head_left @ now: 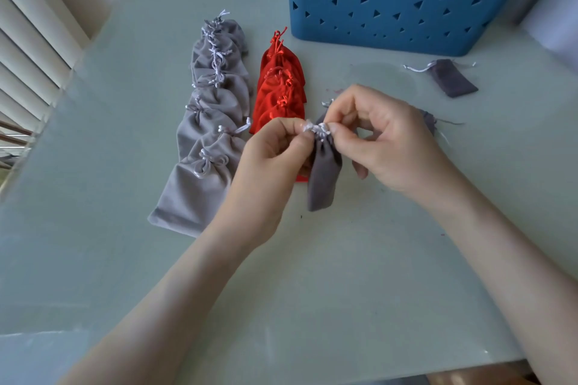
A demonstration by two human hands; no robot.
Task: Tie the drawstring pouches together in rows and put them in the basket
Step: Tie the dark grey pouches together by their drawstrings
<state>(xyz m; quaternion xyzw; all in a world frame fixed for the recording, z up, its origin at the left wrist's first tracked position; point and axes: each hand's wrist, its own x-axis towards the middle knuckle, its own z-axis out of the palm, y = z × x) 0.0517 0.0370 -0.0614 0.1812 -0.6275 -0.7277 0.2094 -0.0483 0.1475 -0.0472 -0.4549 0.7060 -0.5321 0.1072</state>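
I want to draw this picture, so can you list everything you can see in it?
Light grey pouch row: one, light grey, left on the table.
Red pouch row: one, red, right of the grey row.
Held pouch: one, dark grey, held by its white drawstring.
Half-hidden pouch: one, dark grey, behind the right hand.
Loose pouch: one, dark grey, near the basket.
Basket: one, blue, table's far side.
Table: one, pale green.
Blinds: one set, white, far left.
Left hand, right hand: both pinch the white drawstring.
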